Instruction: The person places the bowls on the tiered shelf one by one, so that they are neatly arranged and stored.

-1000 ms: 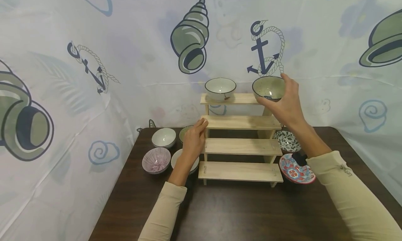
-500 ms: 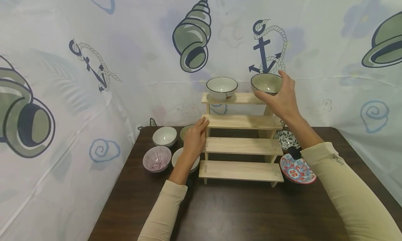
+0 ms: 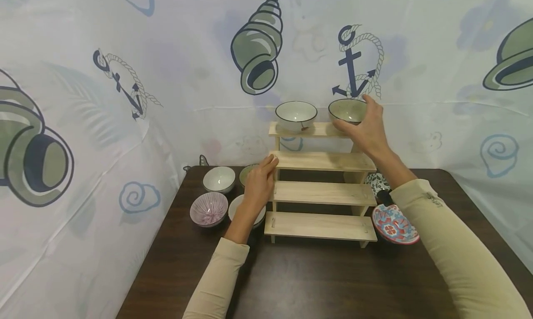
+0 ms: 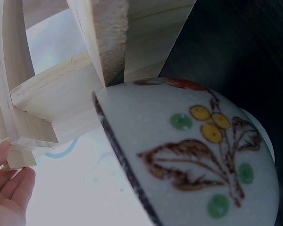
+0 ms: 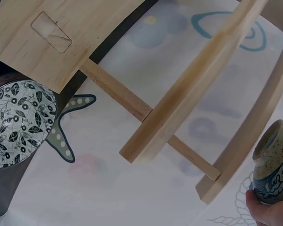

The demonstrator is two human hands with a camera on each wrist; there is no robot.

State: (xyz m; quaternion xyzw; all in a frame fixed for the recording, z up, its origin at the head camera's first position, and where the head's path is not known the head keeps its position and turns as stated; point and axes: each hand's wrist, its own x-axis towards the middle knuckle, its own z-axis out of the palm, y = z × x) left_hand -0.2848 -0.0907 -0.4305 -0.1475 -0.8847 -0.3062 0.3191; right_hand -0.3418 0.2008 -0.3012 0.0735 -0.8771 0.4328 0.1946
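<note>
My right hand (image 3: 368,129) pinches a greenish speckled bowl (image 3: 345,110) between thumb and fingers at the right of the top tier. In the right wrist view, the bowl's (image 5: 276,172) blue pattern shows, and a gap appears between its foot and the top plank (image 5: 254,127). My left hand (image 3: 259,182) pinches the left end of the second tier from the top of a wooden stepped stand (image 3: 322,193); the left wrist view shows thumb and fingers on that end (image 4: 21,159). A white dark-rimmed bowl (image 3: 295,115) sits on the top tier's left.
Left of the stand are a white bowl (image 3: 219,179), a purple-striped bowl (image 3: 209,210), a green bowl (image 3: 246,173) and a fruit-painted bowl (image 4: 188,150). On the right are a black-and-white leaf-patterned bowl (image 5: 21,122) and a red-blue bowl (image 3: 394,224). A patterned cloth (image 3: 187,55) hangs behind the dark table (image 3: 316,277).
My right hand has shifted left with the greenish bowl, rising slightly and then lowering a little, toward the white bowl on the top tier. My left hand keeps its hold on the stand.
</note>
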